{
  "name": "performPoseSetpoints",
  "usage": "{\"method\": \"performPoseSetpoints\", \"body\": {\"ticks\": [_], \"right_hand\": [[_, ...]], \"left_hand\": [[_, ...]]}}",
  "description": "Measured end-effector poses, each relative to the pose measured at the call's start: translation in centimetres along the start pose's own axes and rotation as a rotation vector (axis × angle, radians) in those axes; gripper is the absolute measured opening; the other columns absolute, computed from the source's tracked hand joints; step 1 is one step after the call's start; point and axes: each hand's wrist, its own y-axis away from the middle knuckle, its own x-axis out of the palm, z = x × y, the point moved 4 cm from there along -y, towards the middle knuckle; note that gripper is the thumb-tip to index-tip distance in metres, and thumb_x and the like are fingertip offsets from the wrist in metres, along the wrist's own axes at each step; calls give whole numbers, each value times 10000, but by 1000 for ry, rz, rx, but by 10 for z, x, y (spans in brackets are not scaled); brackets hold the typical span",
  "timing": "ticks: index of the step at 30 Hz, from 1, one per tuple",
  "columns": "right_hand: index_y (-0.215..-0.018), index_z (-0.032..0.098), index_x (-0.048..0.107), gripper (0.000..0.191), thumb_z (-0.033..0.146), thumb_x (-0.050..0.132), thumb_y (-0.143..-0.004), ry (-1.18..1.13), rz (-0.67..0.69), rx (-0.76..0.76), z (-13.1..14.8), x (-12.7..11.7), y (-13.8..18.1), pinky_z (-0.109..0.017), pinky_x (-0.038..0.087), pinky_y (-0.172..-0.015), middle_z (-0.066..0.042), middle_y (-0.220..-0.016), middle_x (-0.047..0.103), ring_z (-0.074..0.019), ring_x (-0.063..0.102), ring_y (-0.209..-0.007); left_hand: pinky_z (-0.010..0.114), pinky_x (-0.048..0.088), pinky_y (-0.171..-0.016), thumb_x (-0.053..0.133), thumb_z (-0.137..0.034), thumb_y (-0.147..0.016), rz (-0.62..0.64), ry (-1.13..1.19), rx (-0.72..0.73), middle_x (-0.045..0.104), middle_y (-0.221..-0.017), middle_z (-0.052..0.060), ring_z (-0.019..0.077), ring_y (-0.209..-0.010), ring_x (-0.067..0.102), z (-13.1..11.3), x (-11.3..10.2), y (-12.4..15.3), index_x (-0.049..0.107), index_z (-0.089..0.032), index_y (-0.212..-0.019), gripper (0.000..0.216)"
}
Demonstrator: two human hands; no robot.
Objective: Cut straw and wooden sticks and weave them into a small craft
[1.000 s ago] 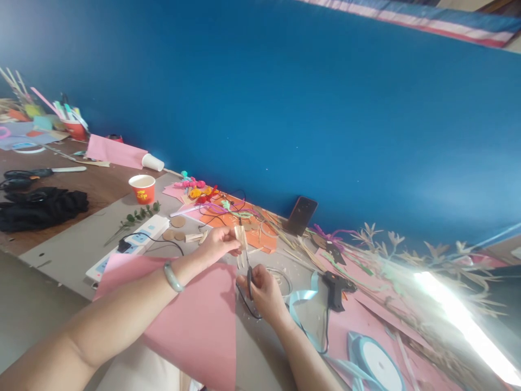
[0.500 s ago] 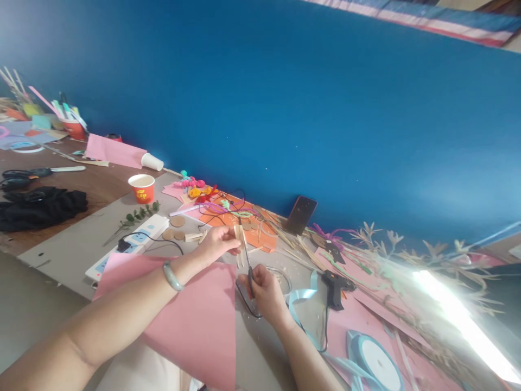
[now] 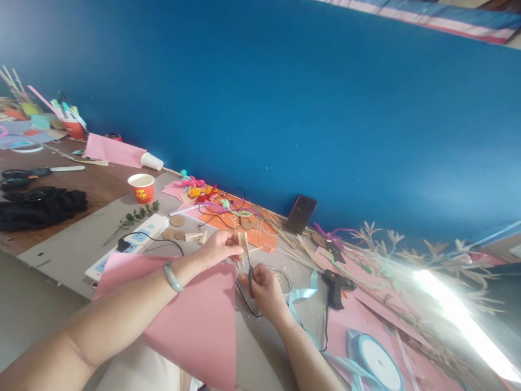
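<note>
My left hand [image 3: 224, 247], with a bangle on its wrist, is closed, pinching a few thin pale wooden-looking strips [image 3: 243, 240] upright between thumb and fingers. Facing it, my right hand [image 3: 264, 290] is wrapped round the dark handles of a pair of scissors [image 3: 251, 271]. The blades point up and lie right against the strips; whether they are open or closed is too small to tell. Under my left forearm lies a sheet of pink paper [image 3: 195, 320]. Short cut pieces of similar strip [image 3: 194, 237] rest beside the left hand.
On the left are a power strip [image 3: 140, 236], a leafy sprig [image 3: 140, 214] and a red paper cup [image 3: 141, 188]. Behind my hands lie orange paper [image 3: 264, 239] and a leaning phone [image 3: 301, 213]. To the right are a black glue gun [image 3: 336, 288] and a blue ribbon roll [image 3: 378, 361].
My left hand has shifted slightly right and down with the strips, whose top ends now sit lower. My right hand and the scissors have hardly moved.
</note>
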Motion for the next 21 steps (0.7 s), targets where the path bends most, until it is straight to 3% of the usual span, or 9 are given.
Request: {"method": "performPoseSetpoints", "body": {"ticks": [12,21], "right_hand": [[-613,225,359,381,463,652,-671,81,-24,18,-7,-3,-2,-223,274,-432,74,-425,450,-90,379,-420],[-606,227,354,389,468,649,-685,-57,21,46,-9,4,-2,-226,261,-421,72,-399,446,-89,366,-393]], "left_hand": [[243,510,-612,684,-206,-677,38,-21,-49,651,-611,32,117,-569,624,5,1,-1,619,-104,-740,136],[222,503,-583,687,-178,-659,13,6,-107,648,-609,26,113,-567,626,5,1,0,606,-109,-706,117]]}}
